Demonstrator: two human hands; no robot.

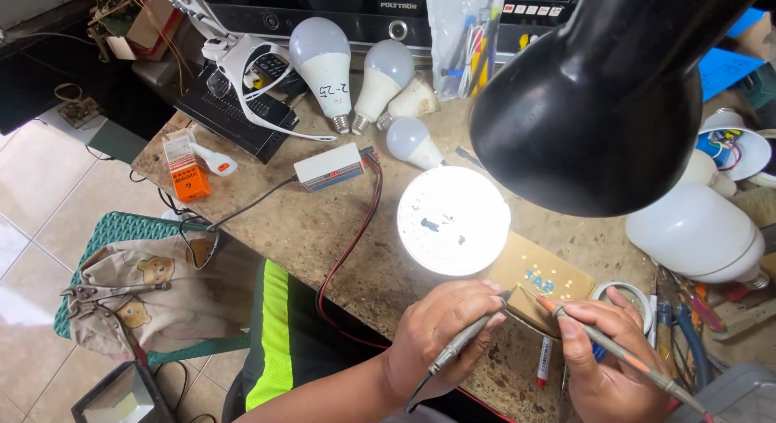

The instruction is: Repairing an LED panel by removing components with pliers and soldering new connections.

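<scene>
**Two hands holding test probes at a lit round lamp board**

Nearest the camera, the right hand [602, 362] is closed around a red-tipped probe [614, 350], held like a pen, with its tip pointing up and left toward the corner of a small brown cardboard box [540, 279]. Left of it, the left hand [440, 330] is closed around a grey probe [467, 336] whose tip meets the same near corner of the box; whether either tip touches metal cannot be told. Just behind the box, a round lamp board [453, 221] lies flat on the speckled counter [315, 229] and glows white. A black lamp shade [598, 108] hangs above the right part of the counter and hides what is behind it. Red and black wires [352, 245] run from a small white box [329, 166] down over the counter's near edge. Four white bulbs [323, 63] lie at the back edge, and a larger white bulb [695, 233] lies to the right. A red marker [543, 362] lies between the two hands. An orange carton [186, 168] stands at the left corner.
</scene>
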